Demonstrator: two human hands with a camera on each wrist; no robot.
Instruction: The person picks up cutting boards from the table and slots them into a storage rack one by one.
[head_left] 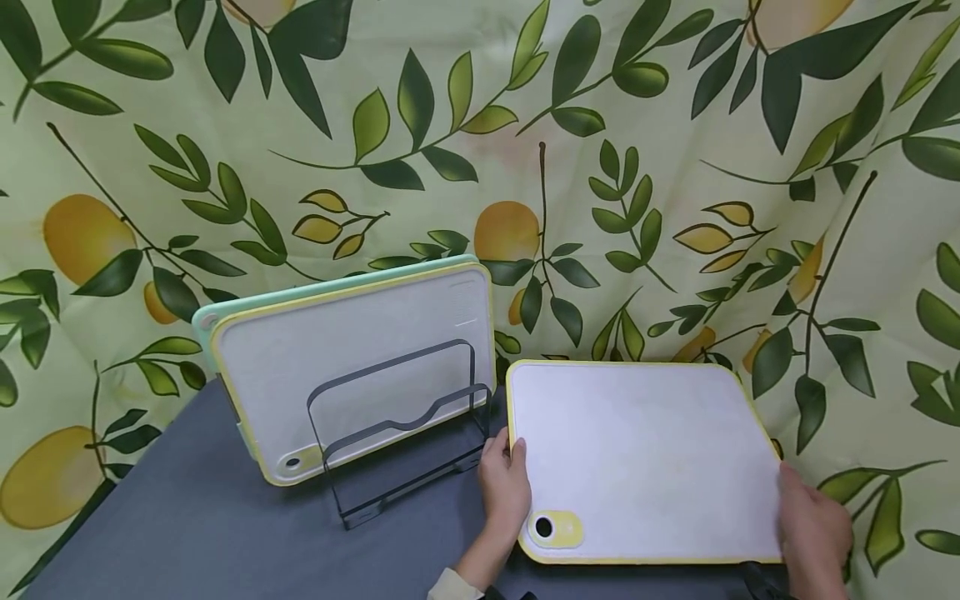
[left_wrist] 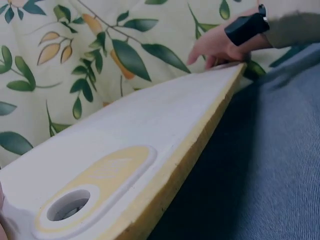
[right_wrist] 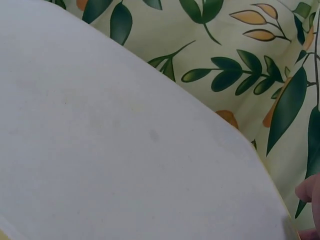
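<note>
A white cutting board (head_left: 652, 458) with a yellow rim leans back, tilted, on the right side of the table. It has a yellow patch with a round hole at its lower left corner. My left hand (head_left: 504, 483) grips the board's left edge, thumb at the front and fingers partly hidden behind. At the opposite edge, my right hand (head_left: 816, 525) holds the board's right side; its fingers are partly out of sight. The right wrist view shows mostly the board's plain face (right_wrist: 125, 130), with the thumb (right_wrist: 307, 192) by the edge.
Left of my hands stands a dark wire rack (head_left: 398, 427). Another yellow-rimmed white board (head_left: 360, 333) leans there, with a mint-green board (head_left: 337, 286) behind it. A grey cloth (head_left: 247, 533) covers the table, and a leaf-patterned curtain (head_left: 420, 208) hangs close behind.
</note>
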